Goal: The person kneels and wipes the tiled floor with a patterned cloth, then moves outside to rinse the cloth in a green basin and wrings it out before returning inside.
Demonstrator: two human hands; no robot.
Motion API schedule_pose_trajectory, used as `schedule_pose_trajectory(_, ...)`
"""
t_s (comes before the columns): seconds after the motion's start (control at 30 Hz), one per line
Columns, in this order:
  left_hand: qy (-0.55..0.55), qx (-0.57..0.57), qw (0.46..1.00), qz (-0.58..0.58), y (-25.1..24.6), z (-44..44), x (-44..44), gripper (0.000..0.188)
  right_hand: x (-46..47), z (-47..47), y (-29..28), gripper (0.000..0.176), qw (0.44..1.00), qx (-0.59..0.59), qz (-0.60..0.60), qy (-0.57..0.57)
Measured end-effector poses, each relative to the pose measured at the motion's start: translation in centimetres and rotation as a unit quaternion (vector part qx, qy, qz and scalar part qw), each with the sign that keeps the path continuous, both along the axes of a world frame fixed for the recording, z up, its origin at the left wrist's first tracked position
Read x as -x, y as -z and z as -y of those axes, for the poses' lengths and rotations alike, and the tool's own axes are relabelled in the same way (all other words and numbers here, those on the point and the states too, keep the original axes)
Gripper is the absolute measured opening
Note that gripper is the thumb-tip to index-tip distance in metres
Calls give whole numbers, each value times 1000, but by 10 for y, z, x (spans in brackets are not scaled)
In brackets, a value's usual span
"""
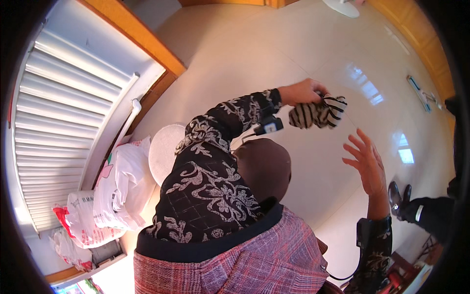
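My left hand (305,92) is stretched out over the floor, its fingers closed on a bunched black-and-cream striped cloth (315,114) that hangs below them. My right hand (365,161) is raised to the lower right of the cloth, apart from it, with fingers spread and nothing held. Both forearms wear black sleeves with a pale floral pattern and a dark device at the wrist. A red plaid garment (235,253) covers my torso, and a dark rounded knee (262,167) shows beneath my left arm.
A round pale stool (167,152) stands at left, beside white plastic bags (125,183) near a white radiator (66,110). Glossy tiled floor (257,55) lies ahead. A squeegee-like tool (420,93) lies at far right. Another person's dark-clad leg and black shoe (394,196) show at right.
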State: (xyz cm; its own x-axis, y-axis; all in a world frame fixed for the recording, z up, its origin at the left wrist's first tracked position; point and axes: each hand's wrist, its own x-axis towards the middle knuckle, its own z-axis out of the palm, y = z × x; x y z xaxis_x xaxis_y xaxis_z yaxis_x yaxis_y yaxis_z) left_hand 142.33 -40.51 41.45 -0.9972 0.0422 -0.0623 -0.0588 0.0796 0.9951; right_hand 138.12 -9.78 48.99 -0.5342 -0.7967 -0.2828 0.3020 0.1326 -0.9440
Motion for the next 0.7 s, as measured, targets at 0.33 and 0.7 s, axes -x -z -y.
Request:
schedule_pose_trajectory(0.33, -180, 216, 899, 336, 159, 190, -207, 109, -8, 6, 73, 55, 937, -285, 46, 195)
schedule_pose_trajectory(0.7, -88, 498, 861, 59, 215, 149, -198, 44, -39, -29, 73, 59, 919, -343, 67, 182)
